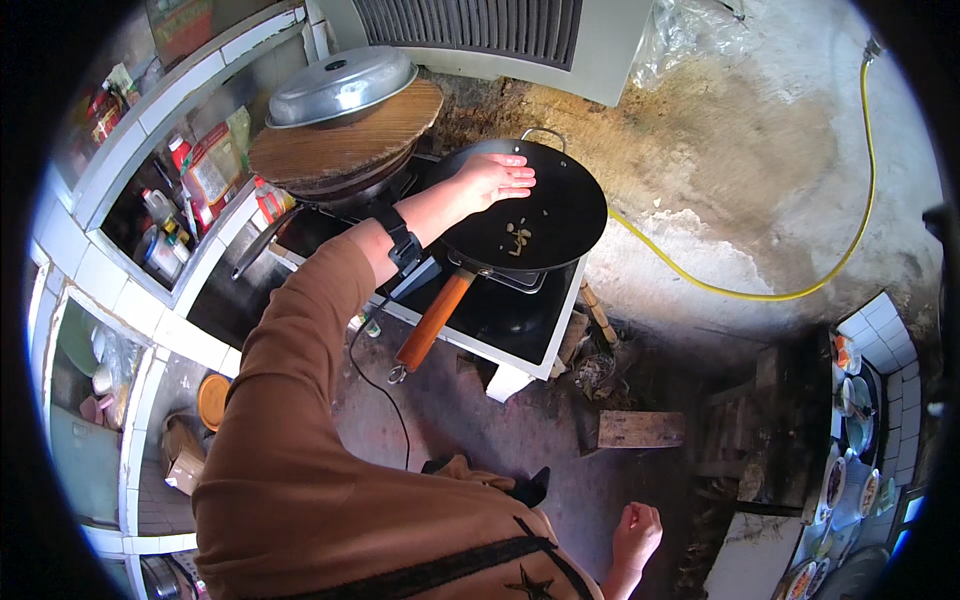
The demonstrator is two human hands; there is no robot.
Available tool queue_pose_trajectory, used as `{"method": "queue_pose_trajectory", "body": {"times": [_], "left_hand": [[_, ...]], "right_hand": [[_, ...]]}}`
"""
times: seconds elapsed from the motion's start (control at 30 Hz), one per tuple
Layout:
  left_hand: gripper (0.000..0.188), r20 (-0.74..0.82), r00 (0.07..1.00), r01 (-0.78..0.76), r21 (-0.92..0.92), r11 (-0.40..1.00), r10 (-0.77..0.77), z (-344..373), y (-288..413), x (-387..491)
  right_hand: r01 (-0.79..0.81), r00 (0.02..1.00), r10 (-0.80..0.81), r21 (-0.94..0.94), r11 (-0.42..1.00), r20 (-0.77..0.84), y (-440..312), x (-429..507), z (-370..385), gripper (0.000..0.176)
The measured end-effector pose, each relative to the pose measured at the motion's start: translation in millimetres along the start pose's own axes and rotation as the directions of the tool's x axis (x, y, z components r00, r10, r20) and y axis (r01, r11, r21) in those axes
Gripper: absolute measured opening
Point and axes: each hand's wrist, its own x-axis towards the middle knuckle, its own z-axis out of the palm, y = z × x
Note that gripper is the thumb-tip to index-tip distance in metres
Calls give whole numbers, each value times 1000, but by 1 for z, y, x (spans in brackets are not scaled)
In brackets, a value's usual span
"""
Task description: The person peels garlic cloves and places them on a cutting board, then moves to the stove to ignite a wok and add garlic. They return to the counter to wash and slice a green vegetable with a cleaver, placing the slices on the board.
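My left hand (496,180) is held flat over the far left part of a black wok (559,199), fingers stretched out, with nothing in it. Whether the palm touches the metal cannot be told. A few small pale pieces of food (517,236), perhaps garlic, lie in the wok. The wok's wooden handle (435,319) points towards me, and a wire loop handle (545,133) stands on its far side. The wok rests on a black-topped stove (517,319). Low at the right, away from the stove, my right hand (637,529) is curled with nothing visible in it.
Left of the wok, a second pan carries a round wooden lid (352,142) with a metal lid (341,86) on top. Bottles and packets (210,169) fill a tiled shelf. A yellow hose (750,295) runs along the wall. Bowls of food (834,480) stand far right.
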Motion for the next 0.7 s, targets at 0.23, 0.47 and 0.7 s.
{"method": "queue_pose_trajectory", "body": {"times": [0.23,0.47,0.7], "left_hand": [[45,105,983,-149,-50,988,153,23,15,-2],[43,217,846,-250,968,-4,-487,7,-23,6],[24,240,962,-23,552,834,-132,0,-3,21]], "right_hand": [[-10,1000,9,-47,999,-30,15,-11,-9,4],[-30,995,24,-60,998,-99,33,-27,-17,4],[-100,994,97,-78,992,-41,42,-30,-22,6]]}}
